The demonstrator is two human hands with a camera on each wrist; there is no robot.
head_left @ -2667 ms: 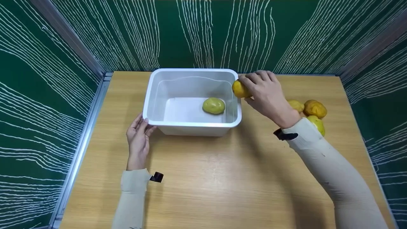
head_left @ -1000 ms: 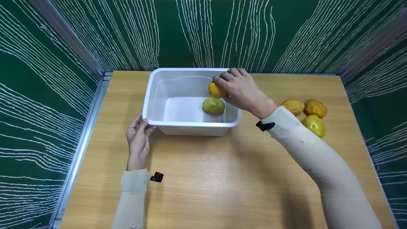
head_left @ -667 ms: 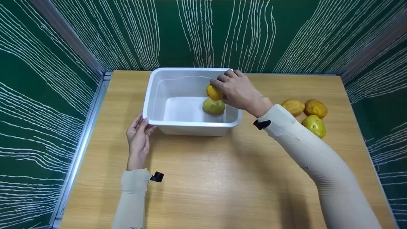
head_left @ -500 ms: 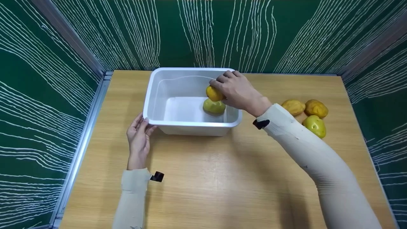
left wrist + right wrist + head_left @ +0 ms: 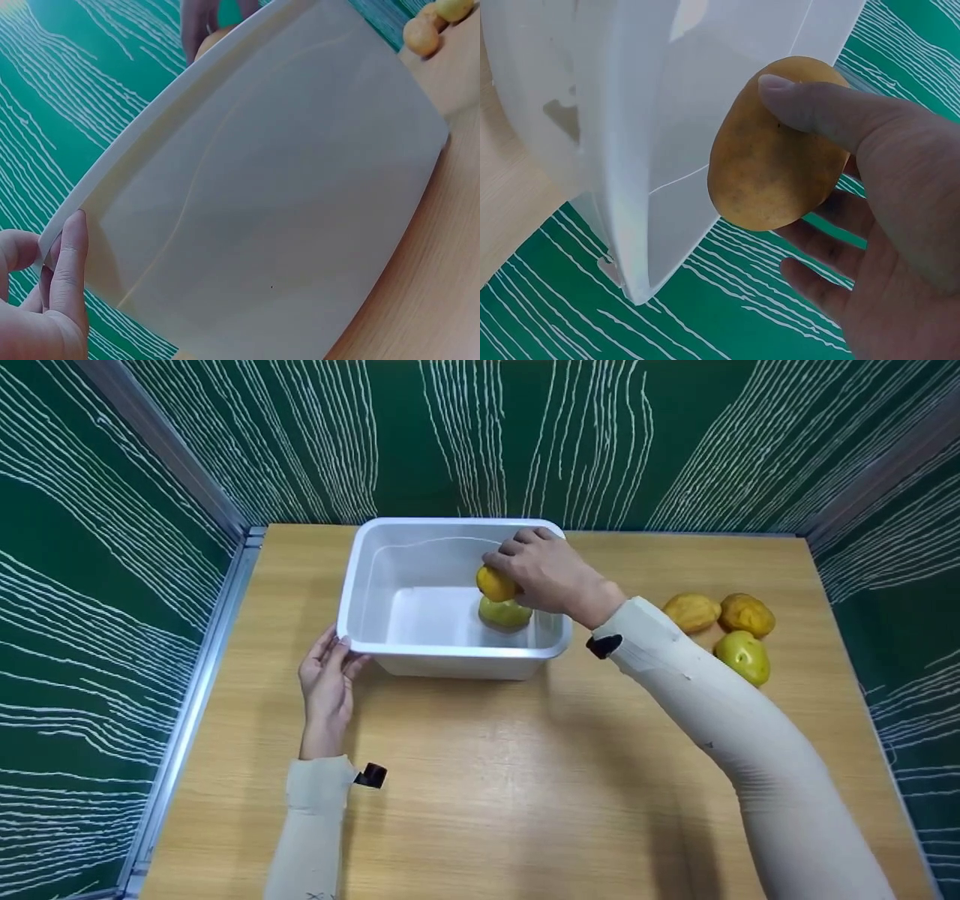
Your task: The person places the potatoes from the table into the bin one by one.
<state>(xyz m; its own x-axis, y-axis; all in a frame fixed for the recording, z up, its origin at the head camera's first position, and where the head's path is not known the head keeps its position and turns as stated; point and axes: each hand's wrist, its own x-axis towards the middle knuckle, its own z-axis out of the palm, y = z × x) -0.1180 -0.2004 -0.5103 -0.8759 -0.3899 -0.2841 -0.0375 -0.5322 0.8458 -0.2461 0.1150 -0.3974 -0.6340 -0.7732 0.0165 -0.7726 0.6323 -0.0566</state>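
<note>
My right hand (image 5: 547, 570) grips a yellow-brown potato (image 5: 495, 583) over the right part of a white plastic tub (image 5: 457, 651). In the right wrist view the thumb lies across the potato (image 5: 772, 165), with fingers behind it. On the tub's floor sits a greenish potato (image 5: 504, 615), partly covered from above by the held one. Whether the two potatoes touch, I cannot tell. At the tub's near left corner, my left hand (image 5: 328, 690) pinches the rim; the left wrist view shows its fingers on the tub wall (image 5: 247, 187).
Right of the tub, two yellow-brown potatoes (image 5: 691, 613) (image 5: 747, 616) and a greenish potato (image 5: 742, 657) lie close together on the wooden table (image 5: 480, 795). Green panels (image 5: 397, 442) with white wavy lines enclose the back and sides.
My right hand has carried the held potato leftward from the tub's right rim to inside it, lowering slightly above the greenish potato. The left hand stays at the rim.
</note>
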